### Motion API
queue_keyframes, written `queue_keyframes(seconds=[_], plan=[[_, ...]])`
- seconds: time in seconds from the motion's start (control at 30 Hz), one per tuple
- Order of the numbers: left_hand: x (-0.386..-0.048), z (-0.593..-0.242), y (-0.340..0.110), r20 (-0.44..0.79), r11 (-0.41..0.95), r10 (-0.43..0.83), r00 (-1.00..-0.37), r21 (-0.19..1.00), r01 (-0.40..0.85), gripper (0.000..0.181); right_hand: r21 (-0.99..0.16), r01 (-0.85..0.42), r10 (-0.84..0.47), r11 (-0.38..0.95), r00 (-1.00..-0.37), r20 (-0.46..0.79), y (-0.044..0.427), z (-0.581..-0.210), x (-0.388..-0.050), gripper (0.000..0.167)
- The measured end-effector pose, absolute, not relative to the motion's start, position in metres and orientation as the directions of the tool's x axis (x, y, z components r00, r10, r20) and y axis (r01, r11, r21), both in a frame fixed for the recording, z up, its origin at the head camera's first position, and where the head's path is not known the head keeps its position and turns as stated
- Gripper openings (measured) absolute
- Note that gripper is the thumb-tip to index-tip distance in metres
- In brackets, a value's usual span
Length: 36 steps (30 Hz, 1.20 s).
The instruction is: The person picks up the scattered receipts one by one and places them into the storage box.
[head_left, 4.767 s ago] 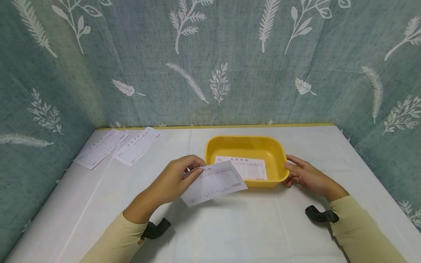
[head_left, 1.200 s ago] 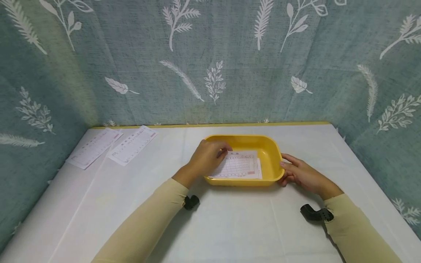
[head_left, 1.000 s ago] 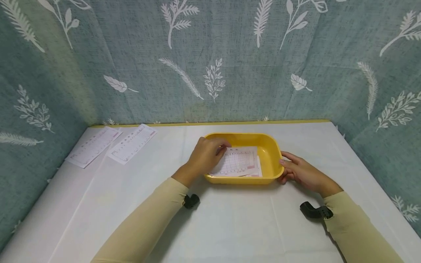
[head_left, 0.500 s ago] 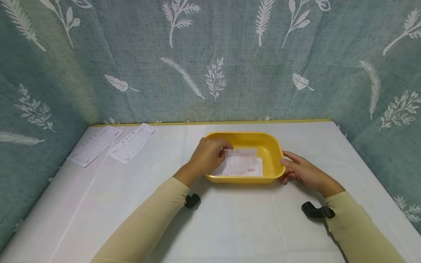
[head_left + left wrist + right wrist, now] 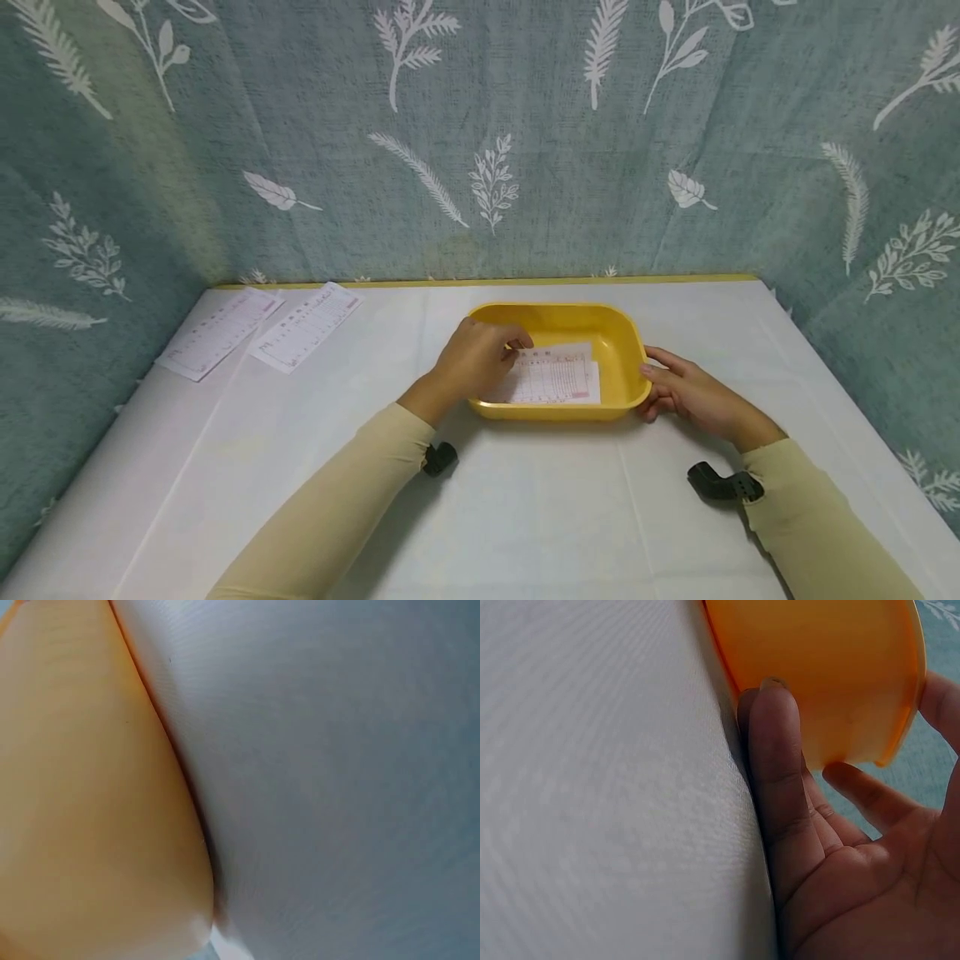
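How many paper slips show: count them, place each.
4 distinguishable: far-left slip and neighbouring slip on the table; in the yellow tray, top slip and lower slip. More may hide underneath.

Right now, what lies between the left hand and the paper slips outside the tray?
Bare white tabletop separates the left hand from those slips, as the head view shows.

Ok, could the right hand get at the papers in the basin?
Probably yes, if the right hand lets go of the basin: its top is open; the left hand hides only part of the papers.
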State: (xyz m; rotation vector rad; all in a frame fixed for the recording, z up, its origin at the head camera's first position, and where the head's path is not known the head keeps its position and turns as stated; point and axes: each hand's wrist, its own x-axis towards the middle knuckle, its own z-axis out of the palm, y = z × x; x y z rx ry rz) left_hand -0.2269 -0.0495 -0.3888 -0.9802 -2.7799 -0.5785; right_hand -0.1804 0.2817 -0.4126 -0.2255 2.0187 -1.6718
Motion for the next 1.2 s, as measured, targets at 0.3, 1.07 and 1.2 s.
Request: queue_keyframes(seconds=[0.3,1.07,1.2], plan=[[-0.2252,-0.3901,-0.0461,0.184,0.739,0.572,-0.799,0.307,0.600,0.019,-0.953,0.194,-0.416,0.233,-0.866,-0.278,0.2842,-0.4185,-0.1776,0.068],[-0.2263,-0.3855,-0.0461,0.102,0.789,0.562,-0.821,0.233,0.569,0.022,-0.950,0.190,-0.421,0.249,-0.862,-0.283,0.2816,-0.4110,-0.1809,0.067],[-0.2251,-0.3862,-0.0480,0.114,0.785,0.552,-0.826,0.264,0.561,0.023,-0.946,0.203,-0.424,0.252,-0.855,-0.297,0.2819,-0.4113,-0.1804,0.068]])
